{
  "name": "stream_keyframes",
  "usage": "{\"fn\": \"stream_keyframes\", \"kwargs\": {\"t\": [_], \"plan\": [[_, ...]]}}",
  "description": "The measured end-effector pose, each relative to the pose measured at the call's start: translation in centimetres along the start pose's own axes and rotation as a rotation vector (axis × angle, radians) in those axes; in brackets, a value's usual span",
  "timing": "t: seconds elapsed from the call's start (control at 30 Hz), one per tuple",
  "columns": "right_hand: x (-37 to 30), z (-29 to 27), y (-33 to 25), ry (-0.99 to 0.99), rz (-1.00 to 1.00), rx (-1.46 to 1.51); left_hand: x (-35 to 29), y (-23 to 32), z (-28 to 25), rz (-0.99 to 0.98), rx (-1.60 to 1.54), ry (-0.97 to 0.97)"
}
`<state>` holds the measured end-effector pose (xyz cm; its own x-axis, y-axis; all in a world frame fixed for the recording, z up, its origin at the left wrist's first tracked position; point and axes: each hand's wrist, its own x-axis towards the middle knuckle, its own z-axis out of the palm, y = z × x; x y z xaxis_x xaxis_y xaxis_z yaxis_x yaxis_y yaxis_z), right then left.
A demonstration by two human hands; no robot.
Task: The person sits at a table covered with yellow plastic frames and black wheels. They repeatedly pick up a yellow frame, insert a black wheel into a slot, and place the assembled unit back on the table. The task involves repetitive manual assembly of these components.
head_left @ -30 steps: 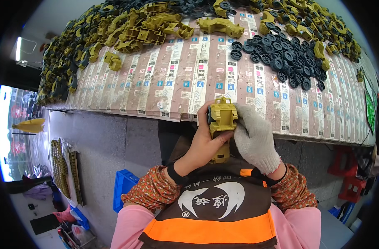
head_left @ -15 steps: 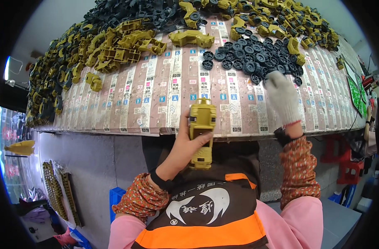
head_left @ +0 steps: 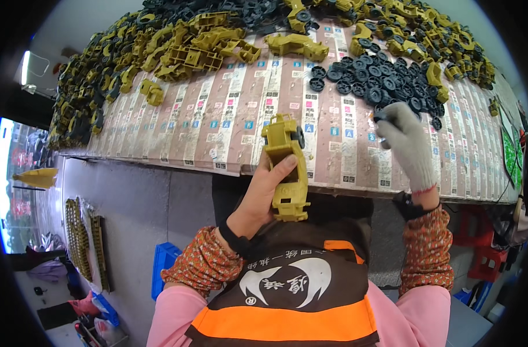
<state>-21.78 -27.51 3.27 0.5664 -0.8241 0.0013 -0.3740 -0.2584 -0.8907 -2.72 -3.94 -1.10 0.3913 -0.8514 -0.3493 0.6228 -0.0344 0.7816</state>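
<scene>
My left hand (head_left: 257, 199), bare, is closed round a yellow plastic toy car body (head_left: 293, 194) at the table's front edge. The car is tilted, with its far end over the table and its near end in front of my apron. A dark wheel shows on the right side of its far end. My right hand (head_left: 411, 144), in a white knit glove, is closed with small dark toy wheels (head_left: 385, 143) showing at its fingertips. It is just in front of a heap of loose black toy wheels (head_left: 385, 81).
Yellow car bodies (head_left: 189, 52) are piled at the back left, beside dark plastic parts (head_left: 246, 17). More yellow bodies with wheels (head_left: 414, 43) lie at the back right. Printed sheets cover the table (head_left: 229, 124). Red stools (head_left: 484, 263) stand below at the right.
My right hand has drawn back slightly from the wheel heap, and dark wheels now show in its fingers. My left hand has turned the car body, bringing a wheel into sight. The whole view has shifted.
</scene>
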Motion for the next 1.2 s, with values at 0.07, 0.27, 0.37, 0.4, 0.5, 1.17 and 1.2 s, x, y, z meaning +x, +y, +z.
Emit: {"fn": "stream_keyframes", "kwargs": {"t": [0.07, 0.27, 0.37, 0.4, 0.5, 1.17, 1.2], "plan": [[-2.6, 3.0, -2.0, -0.176, 0.063, 0.278, 0.0, 0.1, 0.7, 0.017, -0.048, 0.001], [-4.9, 9.2, -2.9, -0.145, 0.002, 0.367, -0.6, 0.2, 0.5, -0.041, -0.077, -0.053], [-4.4, 9.9, -3.0, -0.111, 0.027, 0.452, -0.9, -0.1, 0.2, -0.018, -0.076, -0.02], [-4.5, 9.7, -3.2, -0.148, 0.039, 0.413, -1.1, 0.0, 0.2, -0.004, -0.079, -0.008], [-5.8, 9.1, -3.2, -0.237, 0.021, 0.306, -0.7, 0.4, -0.1, 0.098, -0.067, 0.046], [-11.9, 11.8, -3.9, -0.183, -0.317, 0.054, 0.6, -0.8, -0.7, 0.506, 0.145, 0.19], [-12.0, 11.9, -3.4, -0.196, -0.313, 0.004, 0.3, -0.7, -0.3, 0.554, 0.151, 0.156]]}}
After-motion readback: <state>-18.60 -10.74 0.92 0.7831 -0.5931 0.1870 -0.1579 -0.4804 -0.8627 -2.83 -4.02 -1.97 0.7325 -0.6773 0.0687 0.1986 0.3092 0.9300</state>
